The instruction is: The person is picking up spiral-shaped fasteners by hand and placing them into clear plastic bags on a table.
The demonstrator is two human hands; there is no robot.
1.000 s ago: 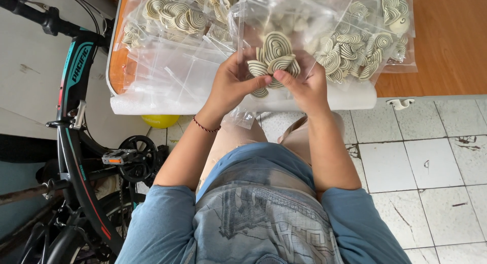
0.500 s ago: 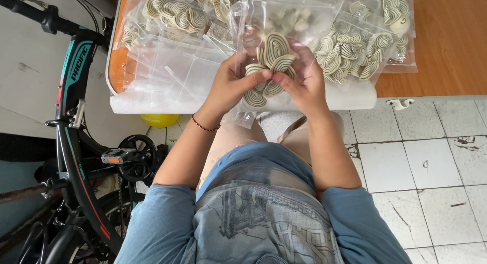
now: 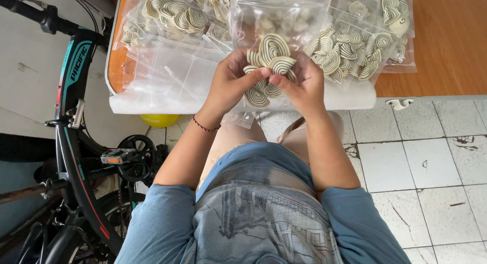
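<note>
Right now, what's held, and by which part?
Both hands, left hand and right hand, hold a clear plastic bag of striped spiral pieces by its lower end; thumbs press on the pieces.

You hold about five striped spiral cookies (image 3: 269, 66) in two hands. Four filled clear bags (image 3: 350, 45) lie on one desk (image 3: 446, 45). One bicycle (image 3: 76, 157) beside you.

– What sort of place is this?
– A home used as a small packing spot: a bicycle (image 3: 76, 142) is parked indoors on worn white floor tiles (image 3: 421, 157), right beside a low wooden table (image 3: 446, 45)
– And the packing?
– The table is heaped with clear plastic bags (image 3: 172, 20) of striped spiral pieces, a foam sheet (image 3: 152, 104) beneath them
</note>
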